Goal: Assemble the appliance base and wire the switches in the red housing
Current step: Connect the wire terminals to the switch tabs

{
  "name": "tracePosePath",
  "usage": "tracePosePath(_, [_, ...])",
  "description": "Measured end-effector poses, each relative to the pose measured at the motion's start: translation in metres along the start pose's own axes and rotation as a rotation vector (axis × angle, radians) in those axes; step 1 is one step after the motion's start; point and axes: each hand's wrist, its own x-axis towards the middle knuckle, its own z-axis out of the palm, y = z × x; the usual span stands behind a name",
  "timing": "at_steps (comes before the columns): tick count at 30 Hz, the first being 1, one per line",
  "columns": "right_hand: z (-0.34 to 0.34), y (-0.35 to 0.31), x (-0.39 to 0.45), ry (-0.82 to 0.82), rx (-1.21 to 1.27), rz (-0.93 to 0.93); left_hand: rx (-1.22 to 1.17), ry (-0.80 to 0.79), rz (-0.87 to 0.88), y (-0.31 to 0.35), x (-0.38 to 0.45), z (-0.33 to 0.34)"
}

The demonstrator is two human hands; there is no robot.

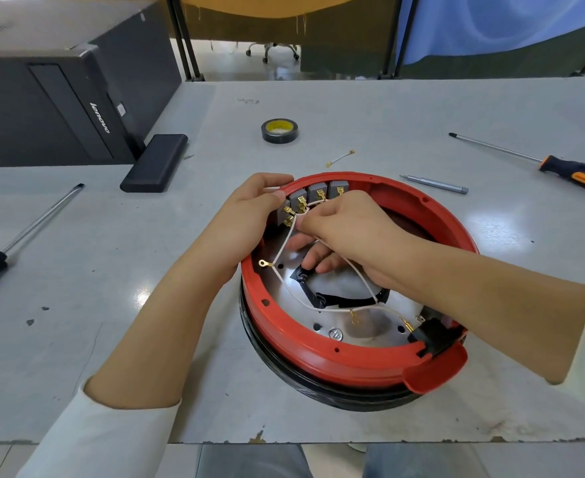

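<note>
The round red housing (322, 360) lies upside down on the table, with a shiny metal plate (284, 281) inside. Three grey switches (318, 193) with brass tabs line its far wall. My left hand (249, 215) grips the far left rim by the switches, thumb on the outside. My right hand (346, 229) reaches in from the right and pinches a white wire (284, 248) at the leftmost switch's terminals. More white wires with brass lugs loop across the plate towards a black connector (429, 334) at the near right.
A black tape roll (279, 131) and a short spare wire (340, 158) lie beyond the housing. A metal bit (434, 184) and an orange-black screwdriver (542, 163) lie at the right, another screwdriver (18, 236) at the left. A black computer case (60, 84) stands far left.
</note>
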Motion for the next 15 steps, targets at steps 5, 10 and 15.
tracePosePath(5, [0.0005,0.0008,-0.0001,-0.009,0.015,-0.018,0.002,-0.006,0.001,0.0002,-0.0012,0.0008])
tracePosePath(10, [0.001,0.0011,-0.0008,-0.025,0.052,-0.026,0.03,0.0,0.013,0.0004,-0.0014,0.0011])
tracePosePath(15, [-0.0035,-0.0022,0.0003,-0.064,0.046,0.014,0.036,-0.006,-0.004,0.0023,-0.0025,-0.0002])
